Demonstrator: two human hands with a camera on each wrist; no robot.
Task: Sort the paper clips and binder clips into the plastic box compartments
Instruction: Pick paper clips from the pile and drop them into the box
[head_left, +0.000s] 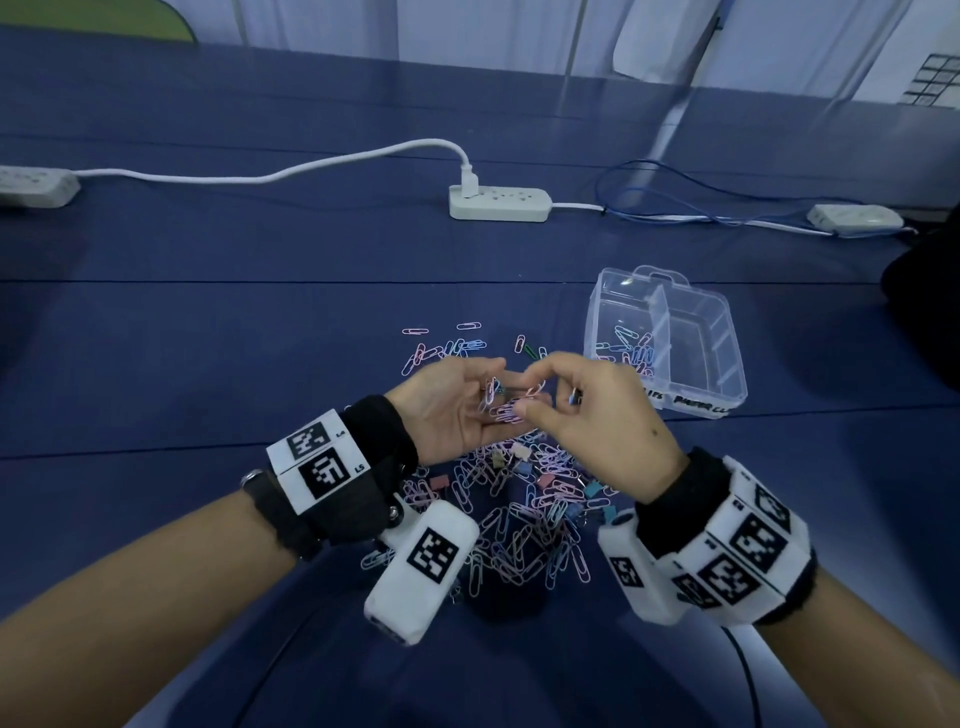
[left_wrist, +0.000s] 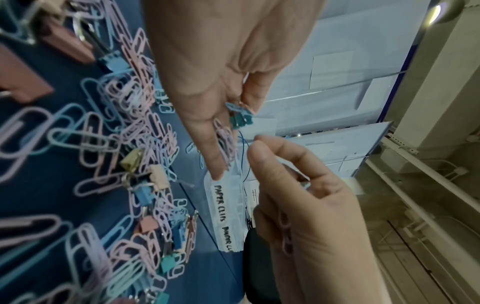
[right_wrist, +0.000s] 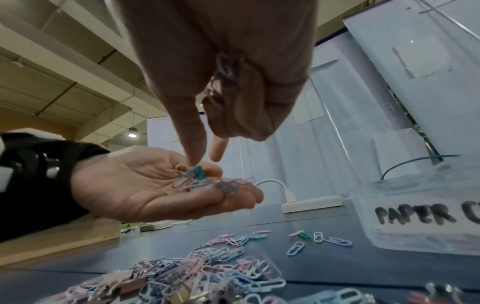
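Now | left hand (head_left: 452, 405) cupped, carrying paper clips (head_left: 506, 410) plus teal binder clip (right_wrist: 199, 171) | right hand (head_left: 602, 421) forefinger-thumb picking (rest curled on paper clips) | risk: snagged clips may spill.

Dim, cool indoor light; a ceiling lamp (right_wrist: 132, 133) glows; edges bend; nearest paper clips (left_wrist: 28, 223) blur; soft shadows.

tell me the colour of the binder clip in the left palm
Teal; the binder clip shows best in the right wrist view.
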